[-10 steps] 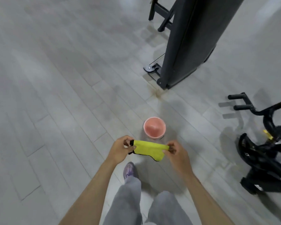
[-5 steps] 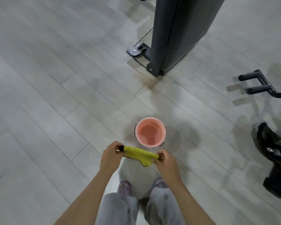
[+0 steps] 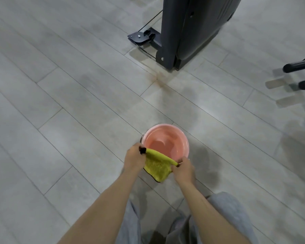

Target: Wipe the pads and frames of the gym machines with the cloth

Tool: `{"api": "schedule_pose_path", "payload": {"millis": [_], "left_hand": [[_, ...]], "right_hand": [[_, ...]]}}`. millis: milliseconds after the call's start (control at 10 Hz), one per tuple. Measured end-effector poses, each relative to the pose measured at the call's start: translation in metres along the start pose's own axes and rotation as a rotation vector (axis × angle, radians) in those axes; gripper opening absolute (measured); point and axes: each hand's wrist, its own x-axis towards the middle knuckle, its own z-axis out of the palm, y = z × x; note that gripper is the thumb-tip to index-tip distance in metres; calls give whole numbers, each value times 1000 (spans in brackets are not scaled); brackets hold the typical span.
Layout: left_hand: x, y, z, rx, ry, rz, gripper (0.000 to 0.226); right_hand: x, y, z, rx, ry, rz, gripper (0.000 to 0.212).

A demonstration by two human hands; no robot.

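A yellow cloth with a dark edge hangs stretched between both hands. My left hand pinches its left corner. My right hand pinches its right corner. The cloth hangs just over the near rim of a pink bucket that stands on the floor. A dark grey gym machine column rises at the top, with its base plate and a thin cable to its left.
Black padded handles of another machine stick in from the right edge. The floor is light grey planks, with a brownish stain near the column's foot. My grey trouser legs fill the bottom.
I have moved closer to the bucket and the column. The cloth, held taut in front of the bucket before, now hangs lower over its near rim, with more of it drooping.
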Motion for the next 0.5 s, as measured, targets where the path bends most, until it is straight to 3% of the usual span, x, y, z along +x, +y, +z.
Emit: {"api": "schedule_pose_path", "payload": {"millis": [100,200,300,500], "left_hand": [[9,3,8,51,-108,-18,43],[-3,12,-5,2,-175,19,60],[-37,27,-44,77,-163,77,47],[-140,69,-150,463,-78,146,37]], "right_hand": [[11,3,9,0,4,10,12],[6,-4,3,48,-21,-51,36],[-22,-17,-20,4,-64,-128,46],[-117,-70,-101,-196,-113,-383,30]]}}
